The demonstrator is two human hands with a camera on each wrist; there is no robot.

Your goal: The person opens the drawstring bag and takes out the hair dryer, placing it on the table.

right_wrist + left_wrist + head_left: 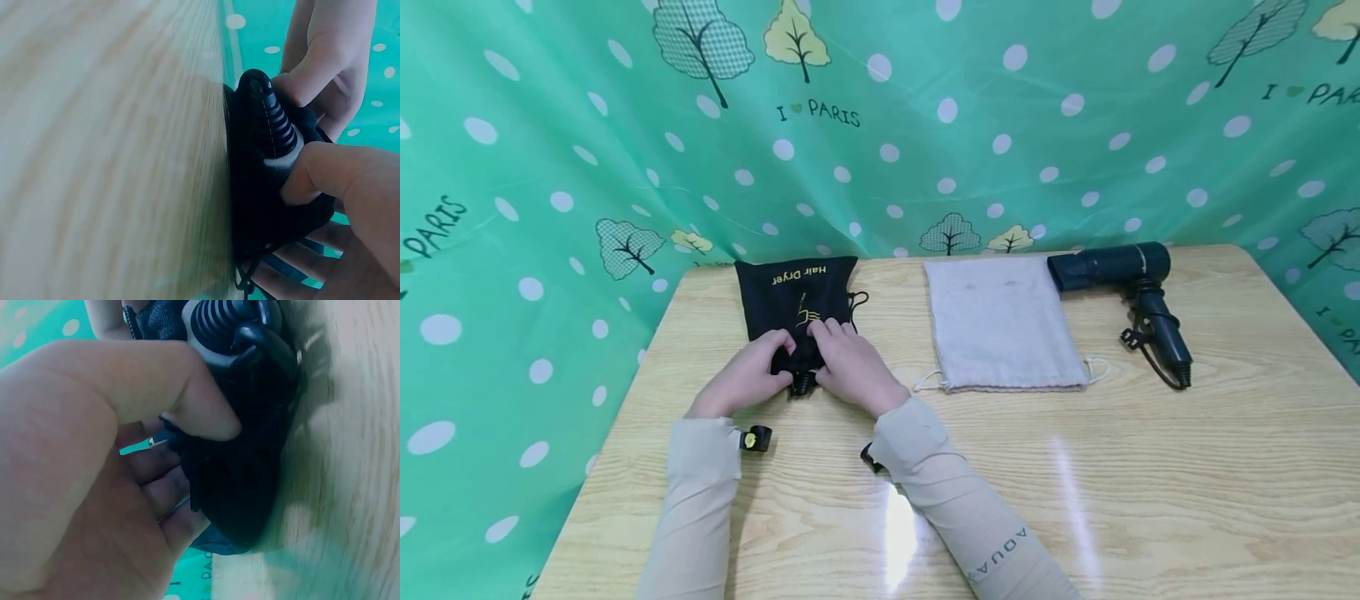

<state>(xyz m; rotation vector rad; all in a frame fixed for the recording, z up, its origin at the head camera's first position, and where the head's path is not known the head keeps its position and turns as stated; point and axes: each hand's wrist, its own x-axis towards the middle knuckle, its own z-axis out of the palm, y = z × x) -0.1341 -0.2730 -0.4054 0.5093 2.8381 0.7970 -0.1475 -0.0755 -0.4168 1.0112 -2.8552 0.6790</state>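
A black drawstring bag printed "Hair Dryer" in yellow lies flat at the back left of the table. At its near end, my left hand grips the bunched cloth of the mouth from the left. My right hand holds the opposite edge, thumb on the near side and fingers around the outside. Between both thumbs, a black ribbed cord sleeve on a grey-edged handle end pokes out of the mouth. The left wrist view shows a looped black cord beside it. Cloth hides whatever else the bag contains.
A light grey drawstring bag lies flat right of my right hand, its white strings at the near corners. Beyond it rests a black hair dryer with its cord wrapped at the handle. A green patterned curtain borders the wooden table.
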